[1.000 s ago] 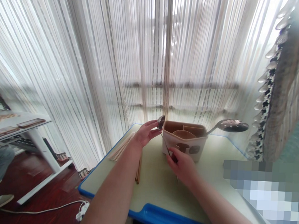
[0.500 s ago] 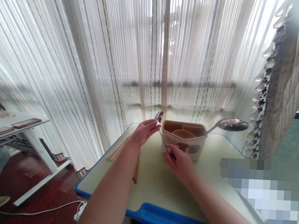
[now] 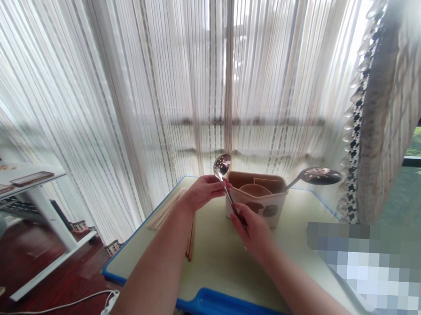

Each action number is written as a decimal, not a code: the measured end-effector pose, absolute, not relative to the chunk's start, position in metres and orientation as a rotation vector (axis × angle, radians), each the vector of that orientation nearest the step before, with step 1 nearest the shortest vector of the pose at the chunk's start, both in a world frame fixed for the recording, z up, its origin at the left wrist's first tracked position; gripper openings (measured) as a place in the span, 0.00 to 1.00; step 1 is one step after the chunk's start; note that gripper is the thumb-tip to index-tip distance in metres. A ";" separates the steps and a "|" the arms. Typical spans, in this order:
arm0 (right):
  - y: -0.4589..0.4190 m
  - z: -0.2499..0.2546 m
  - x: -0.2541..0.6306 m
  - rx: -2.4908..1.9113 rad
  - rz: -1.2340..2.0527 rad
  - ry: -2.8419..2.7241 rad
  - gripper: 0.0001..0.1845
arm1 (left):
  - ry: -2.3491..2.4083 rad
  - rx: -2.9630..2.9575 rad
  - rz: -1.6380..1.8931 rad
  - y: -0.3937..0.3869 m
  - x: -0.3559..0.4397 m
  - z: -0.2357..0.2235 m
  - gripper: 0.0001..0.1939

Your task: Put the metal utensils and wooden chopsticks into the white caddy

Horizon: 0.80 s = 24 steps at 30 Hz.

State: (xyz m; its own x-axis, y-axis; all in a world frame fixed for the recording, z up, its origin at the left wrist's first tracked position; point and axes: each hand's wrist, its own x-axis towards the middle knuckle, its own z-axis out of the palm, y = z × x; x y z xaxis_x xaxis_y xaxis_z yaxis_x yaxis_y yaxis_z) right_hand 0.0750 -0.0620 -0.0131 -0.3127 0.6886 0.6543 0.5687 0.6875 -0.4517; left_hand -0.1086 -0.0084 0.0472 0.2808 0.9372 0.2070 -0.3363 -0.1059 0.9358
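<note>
Sheer curtains (image 3: pixel 137 69) fill 12 o'clock, behind the blue-edged table (image 3: pixel 222 266). On it stands a brown-lined holder (image 3: pixel 252 198), a slotted skimmer (image 3: pixel 321 175) leaning out toward 2 o'clock. Off the holder's 10 o'clock, a perforated ladle (image 3: pixel 223 164) is held up at a tilt, the right hand (image 3: pixel 252 228) closed around it lower down, the left hand (image 3: pixel 206 193) pinching it higher up. Brown sticks (image 3: pixel 191 243) lie at 8 o'clock

Two hands (image 3: pixel 208 190) (image 3: pixel 251 225), one ladle (image 3: pixel 222 164), one slotted spoon (image 3: pixel 320 175), one holder (image 3: pixel 278 201), two visible brown sticks (image 3: pixel 191 243); several pale sticks (image 3: pixel 166 210), uncountable.
</note>
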 end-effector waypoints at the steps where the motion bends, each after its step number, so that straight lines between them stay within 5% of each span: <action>1: -0.062 -0.013 0.075 -0.968 0.173 -2.005 0.16 | 0.674 1.222 1.205 -0.009 -0.108 0.047 0.13; 12: -0.051 -0.009 0.083 -0.872 0.069 -1.938 0.15 | 0.719 1.274 1.397 -0.019 -0.084 0.063 0.15; 24: -0.048 0.015 0.117 -0.921 -0.149 -1.553 0.09 | 0.750 1.530 1.530 -0.006 -0.006 0.153 0.16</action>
State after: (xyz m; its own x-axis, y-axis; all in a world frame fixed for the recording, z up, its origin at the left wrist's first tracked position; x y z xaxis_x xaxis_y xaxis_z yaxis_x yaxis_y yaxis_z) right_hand 0.1172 -0.0475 0.0153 0.0812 0.4599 0.8842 0.6197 0.6716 -0.4062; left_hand -0.0063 -0.0062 0.1526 0.0812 0.8656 0.4941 -0.1395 -0.4810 0.8656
